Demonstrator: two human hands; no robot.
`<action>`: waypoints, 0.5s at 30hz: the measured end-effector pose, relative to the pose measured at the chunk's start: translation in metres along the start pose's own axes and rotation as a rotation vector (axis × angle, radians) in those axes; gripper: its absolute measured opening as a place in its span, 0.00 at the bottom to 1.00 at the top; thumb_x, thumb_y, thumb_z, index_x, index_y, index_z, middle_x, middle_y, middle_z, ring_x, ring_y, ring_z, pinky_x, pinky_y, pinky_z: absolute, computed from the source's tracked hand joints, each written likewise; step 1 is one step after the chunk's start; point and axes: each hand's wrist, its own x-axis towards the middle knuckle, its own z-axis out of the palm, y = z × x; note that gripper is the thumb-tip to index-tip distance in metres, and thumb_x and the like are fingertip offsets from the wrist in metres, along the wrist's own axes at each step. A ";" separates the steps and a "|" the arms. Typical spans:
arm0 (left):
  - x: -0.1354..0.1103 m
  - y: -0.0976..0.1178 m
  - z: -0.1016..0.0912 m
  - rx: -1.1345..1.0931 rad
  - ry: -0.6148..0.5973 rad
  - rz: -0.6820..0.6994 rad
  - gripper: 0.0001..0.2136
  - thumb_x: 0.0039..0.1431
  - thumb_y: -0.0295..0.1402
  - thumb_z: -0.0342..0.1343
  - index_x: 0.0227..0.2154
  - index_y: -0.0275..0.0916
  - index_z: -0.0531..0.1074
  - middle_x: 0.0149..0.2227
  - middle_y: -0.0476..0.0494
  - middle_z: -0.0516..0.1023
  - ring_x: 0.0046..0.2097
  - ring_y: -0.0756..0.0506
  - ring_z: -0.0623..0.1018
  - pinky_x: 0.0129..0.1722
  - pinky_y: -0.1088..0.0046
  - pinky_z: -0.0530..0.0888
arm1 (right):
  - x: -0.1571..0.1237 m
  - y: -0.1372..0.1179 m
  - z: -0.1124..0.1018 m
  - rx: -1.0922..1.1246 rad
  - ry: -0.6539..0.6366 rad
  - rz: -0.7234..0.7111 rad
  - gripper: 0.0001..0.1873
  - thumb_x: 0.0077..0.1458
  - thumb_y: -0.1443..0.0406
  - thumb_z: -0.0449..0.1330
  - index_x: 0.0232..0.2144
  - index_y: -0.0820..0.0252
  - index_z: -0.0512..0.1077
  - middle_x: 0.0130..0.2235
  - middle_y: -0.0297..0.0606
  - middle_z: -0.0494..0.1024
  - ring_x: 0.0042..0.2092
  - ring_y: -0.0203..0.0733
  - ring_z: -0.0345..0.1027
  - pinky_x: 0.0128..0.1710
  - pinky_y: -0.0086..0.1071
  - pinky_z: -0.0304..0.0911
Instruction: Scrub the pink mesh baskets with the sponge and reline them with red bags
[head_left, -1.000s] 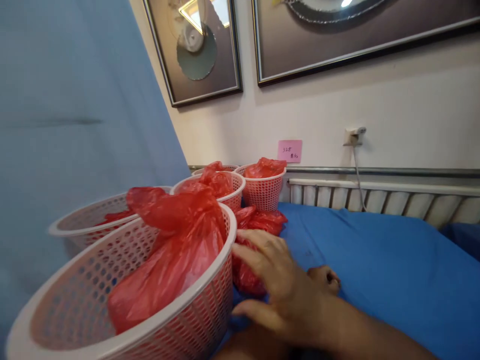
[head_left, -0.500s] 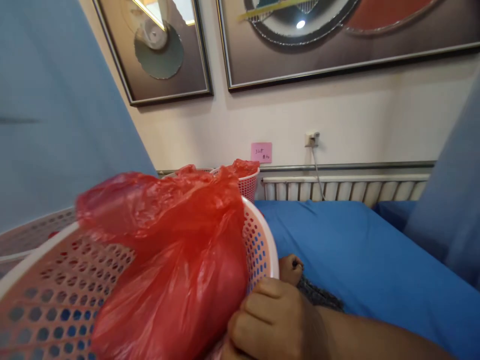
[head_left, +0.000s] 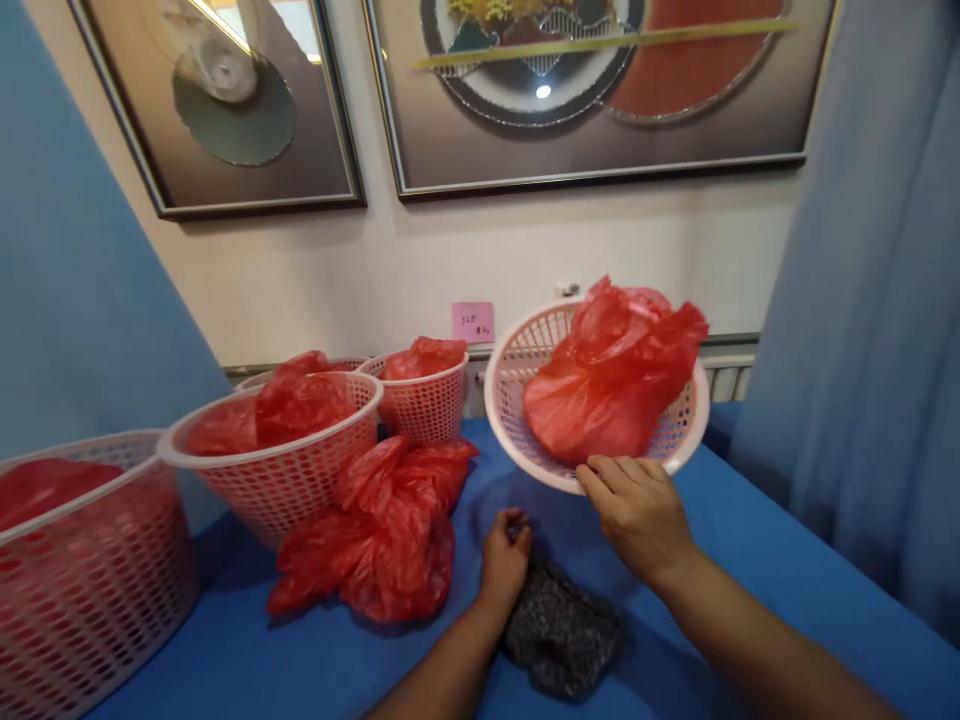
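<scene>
My right hand [head_left: 637, 512] grips the lower rim of a white perforated basket [head_left: 506, 400] and holds it tilted in the air above the blue table [head_left: 750, 540]. A red plastic bag [head_left: 611, 375] lies inside that basket. My left hand [head_left: 504, 558] rests on the table with fingers curled, touching the edge of a dark speckled cloth [head_left: 559, 630]. Whether those fingers pinch the cloth is unclear. A heap of loose red bags [head_left: 382, 530] lies just left of the left hand.
Several white baskets with red bags stand along the left: one at the near left [head_left: 82, 580], one behind it [head_left: 277, 450], a small one [head_left: 424, 395] by the wall. A pink note [head_left: 472, 322] sticks to the wall. A grey-blue curtain [head_left: 870, 330] hangs at the right.
The basket with the red bag has gone from close at the lower left up and over to the right, held by my right hand. My view has pulled back, and the dark cloth now shows.
</scene>
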 end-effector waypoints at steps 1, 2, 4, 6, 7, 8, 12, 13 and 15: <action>0.004 0.000 -0.002 -0.008 0.024 0.005 0.11 0.54 0.36 0.63 0.39 0.38 0.75 0.42 0.39 0.82 0.40 0.40 0.81 0.47 0.58 0.78 | -0.006 0.006 0.013 -0.033 -0.041 0.024 0.14 0.68 0.75 0.52 0.39 0.61 0.78 0.38 0.40 0.81 0.36 0.43 0.65 0.37 0.40 0.51; 0.007 0.000 -0.005 -0.016 0.050 0.017 0.13 0.54 0.37 0.62 0.42 0.38 0.74 0.45 0.38 0.81 0.42 0.41 0.81 0.47 0.59 0.78 | -0.011 0.011 0.023 -0.060 -0.078 0.049 0.14 0.68 0.75 0.53 0.39 0.61 0.78 0.36 0.39 0.81 0.36 0.44 0.64 0.36 0.40 0.51; 0.012 0.006 -0.010 -0.036 0.103 0.079 0.16 0.55 0.38 0.60 0.46 0.39 0.73 0.49 0.37 0.80 0.44 0.41 0.80 0.47 0.62 0.77 | -0.018 0.016 0.035 -0.096 -0.147 0.095 0.12 0.66 0.75 0.56 0.41 0.60 0.78 0.36 0.38 0.80 0.36 0.45 0.64 0.37 0.40 0.50; 0.017 0.016 -0.014 -0.048 0.151 0.195 0.16 0.57 0.37 0.60 0.48 0.40 0.73 0.50 0.37 0.79 0.47 0.41 0.80 0.46 0.64 0.77 | -0.019 0.011 0.040 -0.106 -0.212 0.126 0.11 0.66 0.73 0.58 0.44 0.59 0.78 0.37 0.38 0.80 0.38 0.45 0.64 0.39 0.40 0.51; 0.019 0.023 -0.016 -0.050 0.171 0.266 0.17 0.58 0.36 0.60 0.49 0.40 0.73 0.50 0.37 0.79 0.47 0.41 0.80 0.46 0.64 0.77 | -0.018 0.004 0.042 -0.102 -0.245 0.132 0.10 0.66 0.73 0.59 0.45 0.59 0.78 0.37 0.38 0.80 0.38 0.46 0.65 0.39 0.41 0.52; 0.022 0.030 -0.018 -0.051 0.189 0.336 0.17 0.59 0.35 0.60 0.50 0.40 0.73 0.51 0.37 0.78 0.49 0.41 0.79 0.47 0.64 0.77 | -0.017 -0.004 0.044 -0.094 -0.281 0.133 0.10 0.66 0.72 0.59 0.45 0.59 0.78 0.37 0.39 0.80 0.38 0.46 0.65 0.39 0.41 0.52; 0.032 0.053 -0.020 -0.069 0.169 0.482 0.20 0.60 0.37 0.62 0.54 0.41 0.72 0.57 0.36 0.76 0.55 0.40 0.78 0.56 0.60 0.75 | -0.021 -0.049 0.062 -0.033 -0.419 0.114 0.07 0.62 0.74 0.60 0.38 0.62 0.78 0.33 0.42 0.77 0.35 0.47 0.66 0.37 0.41 0.55; 0.035 0.057 -0.018 -0.075 0.133 0.468 0.23 0.58 0.38 0.65 0.56 0.41 0.72 0.59 0.35 0.75 0.58 0.39 0.77 0.59 0.58 0.73 | -0.025 -0.061 0.068 -0.022 -0.449 0.099 0.08 0.61 0.75 0.60 0.37 0.63 0.78 0.33 0.43 0.77 0.35 0.47 0.67 0.38 0.41 0.57; 0.040 0.060 -0.011 -0.102 0.057 0.386 0.33 0.49 0.39 0.72 0.59 0.39 0.70 0.61 0.33 0.74 0.62 0.35 0.74 0.63 0.55 0.70 | -0.035 -0.081 0.080 -0.014 -0.515 0.056 0.10 0.59 0.76 0.59 0.39 0.66 0.79 0.34 0.46 0.79 0.37 0.49 0.69 0.39 0.41 0.61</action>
